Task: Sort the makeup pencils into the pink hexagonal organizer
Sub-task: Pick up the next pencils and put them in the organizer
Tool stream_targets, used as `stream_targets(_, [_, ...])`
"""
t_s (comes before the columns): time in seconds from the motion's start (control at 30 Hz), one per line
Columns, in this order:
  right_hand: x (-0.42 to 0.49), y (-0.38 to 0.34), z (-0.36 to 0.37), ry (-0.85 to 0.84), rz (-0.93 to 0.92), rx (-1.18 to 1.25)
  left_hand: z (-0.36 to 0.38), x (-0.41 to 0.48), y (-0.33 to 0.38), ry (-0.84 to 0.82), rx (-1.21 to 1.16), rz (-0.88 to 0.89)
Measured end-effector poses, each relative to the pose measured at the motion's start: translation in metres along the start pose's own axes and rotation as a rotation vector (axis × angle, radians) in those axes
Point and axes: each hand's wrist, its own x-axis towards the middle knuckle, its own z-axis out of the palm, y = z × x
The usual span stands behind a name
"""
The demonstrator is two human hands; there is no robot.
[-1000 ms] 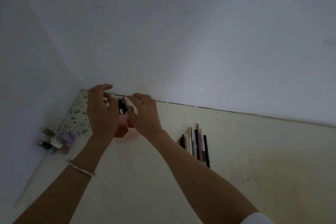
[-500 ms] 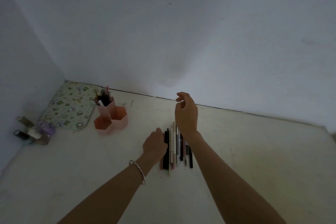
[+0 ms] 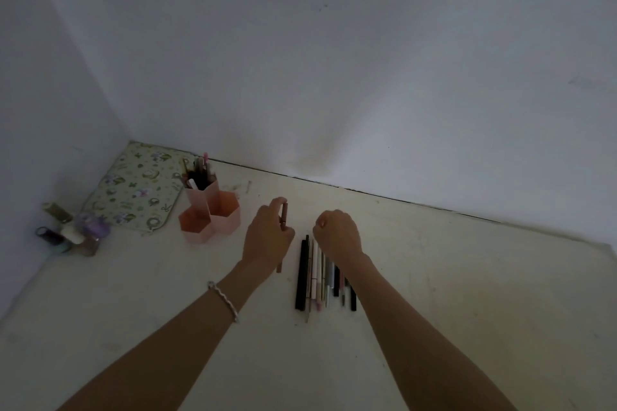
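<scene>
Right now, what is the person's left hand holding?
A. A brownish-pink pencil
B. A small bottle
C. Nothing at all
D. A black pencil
A: the left hand is closed around a brownish-pink pencil, whose ends stick out beyond the fingers, lifted away from the row of pencils lying on the table.

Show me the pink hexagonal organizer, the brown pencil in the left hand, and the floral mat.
pink hexagonal organizer (image 3: 226, 214): head view, front wall.
brown pencil (image 3: 283, 215): head view, upper shaft.
floral mat (image 3: 140, 187): head view, centre.
</scene>
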Motion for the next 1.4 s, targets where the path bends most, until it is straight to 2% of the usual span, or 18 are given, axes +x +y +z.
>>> stream_targets(0.07, [0.000,-0.003,0.009,-0.063,0.020,-0.086,-0.009,0.007,0.002,0.027,-0.044,0.027])
stream_targets(0.2, [0.000,-0.007,0.019,-0.006,0.076,-0.151,-0.020,0.013,0.000,0.066,-0.100,0.080])
stream_targets(0.47, [-0.002,-0.020,0.040,-0.073,0.103,-0.225,-0.030,0.019,-0.010,0.120,-0.183,0.109])
stream_targets(0.7, [-0.002,-0.022,0.057,-0.039,0.113,0.097,-0.046,0.016,-0.010,0.199,-0.270,0.141])
stream_targets(0.77, [0.003,-0.024,0.052,0.020,0.087,0.152,-0.064,0.020,-0.005,0.306,-0.324,0.219])
stream_targets(0.87, [0.017,-0.032,0.032,0.225,0.041,0.222,-0.105,0.033,-0.006,0.599,-0.362,0.273])
stream_targets(0.97, [0.026,-0.049,0.006,0.369,-0.029,0.443,-0.138,0.045,-0.018,0.760,-0.414,0.264])
stream_targets(1.07, [0.029,-0.070,-0.015,0.475,-0.124,0.604,-0.146,0.050,-0.032,0.781,-0.366,0.261])
stream_targets(1.23, [0.024,-0.114,-0.034,0.563,-0.297,0.779,-0.129,0.048,-0.049,0.626,-0.093,0.277])
stream_targets(1.33, [0.021,-0.138,-0.037,0.582,-0.402,0.853,-0.124,0.044,-0.054,0.692,0.154,0.266])
stream_targets(1.4, [0.021,-0.154,-0.035,0.576,-0.447,0.883,-0.128,0.041,-0.054,0.758,0.101,0.210])
